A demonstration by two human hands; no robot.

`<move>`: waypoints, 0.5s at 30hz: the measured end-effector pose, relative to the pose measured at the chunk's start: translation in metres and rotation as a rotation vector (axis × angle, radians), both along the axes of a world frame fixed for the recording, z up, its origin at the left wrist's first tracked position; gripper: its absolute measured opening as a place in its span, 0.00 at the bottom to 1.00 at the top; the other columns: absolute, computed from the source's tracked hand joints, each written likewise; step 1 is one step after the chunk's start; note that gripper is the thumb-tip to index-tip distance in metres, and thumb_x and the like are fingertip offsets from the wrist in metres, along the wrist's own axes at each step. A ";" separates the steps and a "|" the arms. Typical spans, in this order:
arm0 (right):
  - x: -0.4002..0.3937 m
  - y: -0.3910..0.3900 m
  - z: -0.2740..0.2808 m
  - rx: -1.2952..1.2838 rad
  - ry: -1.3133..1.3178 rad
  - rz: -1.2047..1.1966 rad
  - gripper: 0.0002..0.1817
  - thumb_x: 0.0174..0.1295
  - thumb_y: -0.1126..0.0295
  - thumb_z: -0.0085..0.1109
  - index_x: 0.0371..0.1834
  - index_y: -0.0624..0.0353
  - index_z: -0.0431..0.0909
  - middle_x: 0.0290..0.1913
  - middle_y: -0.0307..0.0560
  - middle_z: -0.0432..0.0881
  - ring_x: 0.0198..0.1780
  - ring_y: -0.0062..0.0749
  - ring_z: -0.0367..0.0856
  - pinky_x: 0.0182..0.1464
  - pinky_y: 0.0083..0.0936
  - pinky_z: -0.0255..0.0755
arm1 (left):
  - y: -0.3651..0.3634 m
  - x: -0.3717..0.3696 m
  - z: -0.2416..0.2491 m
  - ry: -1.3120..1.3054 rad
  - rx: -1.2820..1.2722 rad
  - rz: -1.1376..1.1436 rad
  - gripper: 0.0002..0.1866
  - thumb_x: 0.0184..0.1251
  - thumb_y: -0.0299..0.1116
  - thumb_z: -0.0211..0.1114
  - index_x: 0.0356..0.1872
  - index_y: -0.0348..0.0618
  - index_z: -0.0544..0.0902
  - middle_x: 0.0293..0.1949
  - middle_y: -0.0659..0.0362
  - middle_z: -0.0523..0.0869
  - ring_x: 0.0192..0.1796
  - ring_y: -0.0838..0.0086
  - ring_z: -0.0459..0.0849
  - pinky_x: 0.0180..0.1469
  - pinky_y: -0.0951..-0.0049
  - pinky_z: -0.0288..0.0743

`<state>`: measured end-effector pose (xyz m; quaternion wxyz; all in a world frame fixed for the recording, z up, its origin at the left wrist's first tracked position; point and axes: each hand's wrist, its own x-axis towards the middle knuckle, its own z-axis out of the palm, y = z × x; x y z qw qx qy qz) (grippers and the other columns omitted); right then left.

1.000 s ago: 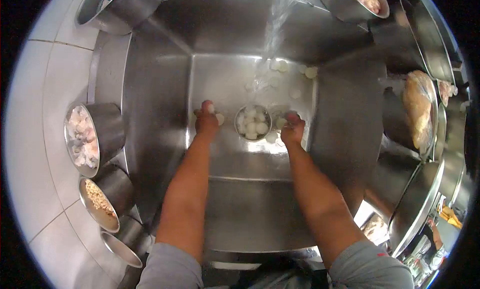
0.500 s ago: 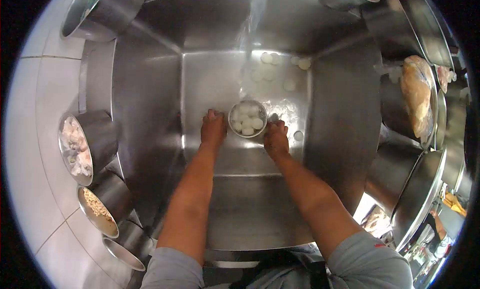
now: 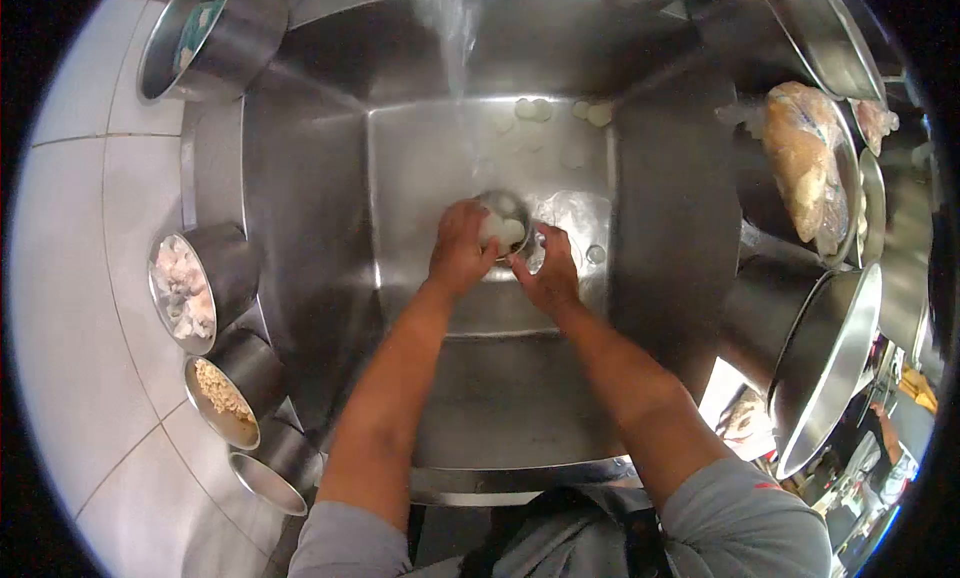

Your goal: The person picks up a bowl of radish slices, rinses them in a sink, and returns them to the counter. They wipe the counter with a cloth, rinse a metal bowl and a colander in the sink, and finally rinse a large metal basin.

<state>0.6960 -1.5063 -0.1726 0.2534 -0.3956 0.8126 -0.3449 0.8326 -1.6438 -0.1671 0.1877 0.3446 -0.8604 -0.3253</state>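
Observation:
A small round metal bowl (image 3: pixel 527 218) with white round pieces (image 3: pixel 512 230) in it sits on the sink floor, between my hands. My left hand (image 3: pixel 462 250) reaches over the bowl's left side, its thumb and fingers curled around some of the white pieces; the fingertips are partly hidden. On the other side, my right hand (image 3: pixel 550 273) has its fingers apart, the thumb touching the near right edge of the bowl. A stream of water (image 3: pixel 455 48) falls into the sink behind the bowl.
Several pale round pieces (image 3: pixel 540 110) lie at the back of the metal sink (image 3: pixel 430 318). Metal pots line the left ledge, one with pale chunks (image 3: pixel 182 288), another with light bits (image 3: pixel 222 390). At right, large pots and a bagged orange-brown item (image 3: pixel 800 163) stand beside the sink.
My left hand has moved right, from beside the bowl onto the white pieces. My right hand's fingers have spread beside the rim. The view has shifted slightly.

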 end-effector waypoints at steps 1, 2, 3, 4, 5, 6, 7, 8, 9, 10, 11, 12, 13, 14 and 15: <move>0.002 0.006 -0.001 0.103 0.078 0.034 0.30 0.53 0.65 0.67 0.58 0.58 0.66 0.54 0.54 0.69 0.56 0.49 0.70 0.57 0.38 0.69 | 0.000 -0.004 -0.001 -0.133 -0.107 -0.032 0.29 0.52 0.36 0.66 0.57 0.44 0.70 0.60 0.45 0.70 0.64 0.43 0.66 0.69 0.44 0.54; 0.006 0.016 -0.008 0.190 0.128 0.023 0.31 0.52 0.65 0.68 0.58 0.61 0.66 0.54 0.55 0.69 0.57 0.51 0.69 0.57 0.40 0.69 | 0.000 -0.006 -0.005 -0.127 -0.110 -0.033 0.29 0.52 0.36 0.66 0.57 0.44 0.70 0.60 0.45 0.70 0.64 0.43 0.66 0.69 0.44 0.54; 0.012 0.029 -0.015 0.189 0.131 0.023 0.31 0.52 0.65 0.68 0.58 0.61 0.66 0.54 0.55 0.69 0.57 0.51 0.69 0.57 0.40 0.69 | 0.000 -0.006 -0.010 -0.175 -0.095 -0.042 0.32 0.55 0.39 0.65 0.62 0.45 0.67 0.64 0.45 0.66 0.68 0.43 0.62 0.70 0.42 0.48; 0.020 0.040 -0.018 0.336 0.133 0.068 0.31 0.51 0.67 0.67 0.58 0.61 0.66 0.54 0.56 0.69 0.57 0.53 0.69 0.58 0.41 0.69 | 0.001 -0.005 -0.015 -0.224 -0.078 -0.051 0.34 0.58 0.42 0.63 0.67 0.46 0.65 0.69 0.46 0.62 0.71 0.44 0.57 0.72 0.41 0.42; 0.024 0.046 -0.027 0.481 0.135 0.113 0.30 0.50 0.69 0.67 0.58 0.61 0.66 0.55 0.58 0.68 0.58 0.54 0.68 0.58 0.41 0.69 | 0.002 -0.008 -0.016 -0.222 -0.079 -0.051 0.34 0.58 0.42 0.63 0.67 0.46 0.65 0.69 0.46 0.62 0.71 0.44 0.57 0.72 0.41 0.42; 0.026 0.048 -0.038 0.484 0.134 0.114 0.30 0.50 0.69 0.67 0.58 0.61 0.66 0.55 0.58 0.68 0.58 0.54 0.68 0.58 0.41 0.69 | 0.007 -0.013 -0.017 -0.241 -0.064 -0.046 0.36 0.59 0.44 0.63 0.69 0.47 0.62 0.71 0.46 0.59 0.72 0.44 0.55 0.72 0.41 0.42; 0.029 0.050 -0.047 0.454 0.136 0.194 0.31 0.49 0.71 0.66 0.58 0.60 0.66 0.55 0.58 0.67 0.58 0.55 0.68 0.58 0.42 0.69 | 0.012 -0.015 -0.018 -0.262 -0.047 -0.040 0.38 0.60 0.46 0.63 0.71 0.48 0.59 0.73 0.47 0.56 0.73 0.44 0.53 0.72 0.40 0.42; 0.032 0.053 -0.054 0.424 0.139 0.276 0.31 0.48 0.72 0.65 0.58 0.60 0.66 0.55 0.59 0.66 0.58 0.55 0.68 0.58 0.44 0.68 | 0.014 -0.017 -0.019 -0.266 -0.041 -0.039 0.38 0.60 0.46 0.63 0.71 0.48 0.59 0.73 0.47 0.56 0.73 0.44 0.53 0.72 0.40 0.42; 0.033 0.058 -0.059 0.427 0.135 0.279 0.31 0.48 0.72 0.65 0.58 0.60 0.66 0.55 0.59 0.66 0.58 0.55 0.68 0.58 0.44 0.68 | 0.014 -0.020 -0.020 -0.306 -0.048 -0.027 0.40 0.60 0.48 0.63 0.71 0.47 0.58 0.73 0.47 0.54 0.73 0.44 0.53 0.72 0.40 0.42; 0.031 0.052 -0.042 0.454 0.014 0.177 0.31 0.47 0.73 0.64 0.58 0.59 0.66 0.54 0.59 0.66 0.57 0.55 0.68 0.58 0.44 0.68 | 0.014 -0.020 -0.020 -0.345 -0.055 -0.016 0.41 0.60 0.49 0.63 0.71 0.46 0.57 0.74 0.48 0.53 0.74 0.44 0.52 0.72 0.40 0.42; 0.029 0.043 -0.032 0.475 -0.104 0.073 0.32 0.46 0.74 0.62 0.59 0.58 0.66 0.52 0.59 0.66 0.57 0.54 0.68 0.58 0.45 0.68 | 0.014 -0.020 -0.021 -0.345 -0.056 -0.017 0.41 0.60 0.49 0.63 0.71 0.46 0.57 0.74 0.48 0.53 0.74 0.44 0.52 0.72 0.40 0.42; 0.029 0.036 -0.034 0.473 -0.104 0.072 0.32 0.46 0.74 0.62 0.59 0.58 0.66 0.52 0.59 0.66 0.57 0.54 0.68 0.58 0.45 0.68 | 0.014 -0.019 -0.022 -0.292 -0.040 -0.005 0.41 0.60 0.47 0.65 0.71 0.45 0.57 0.74 0.48 0.53 0.73 0.44 0.52 0.72 0.42 0.43; 0.029 0.026 -0.035 0.383 -0.107 0.059 0.31 0.48 0.72 0.62 0.59 0.58 0.65 0.52 0.58 0.65 0.57 0.54 0.68 0.57 0.45 0.69 | 0.014 -0.019 -0.022 -0.238 -0.025 0.006 0.41 0.59 0.44 0.66 0.71 0.43 0.57 0.74 0.48 0.54 0.73 0.43 0.53 0.73 0.44 0.44; 0.030 0.016 -0.036 0.291 -0.109 0.047 0.31 0.49 0.71 0.62 0.60 0.58 0.65 0.52 0.58 0.64 0.57 0.53 0.68 0.57 0.45 0.69 | 0.013 -0.018 -0.022 -0.237 -0.029 0.006 0.41 0.59 0.44 0.66 0.71 0.43 0.57 0.74 0.48 0.54 0.73 0.43 0.53 0.73 0.44 0.44; 0.033 0.005 -0.037 0.286 -0.109 0.047 0.31 0.49 0.71 0.62 0.60 0.58 0.65 0.52 0.58 0.64 0.57 0.53 0.68 0.57 0.45 0.69 | 0.012 -0.017 -0.023 -0.159 0.046 0.019 0.40 0.58 0.42 0.66 0.70 0.42 0.58 0.72 0.46 0.57 0.74 0.47 0.53 0.73 0.47 0.44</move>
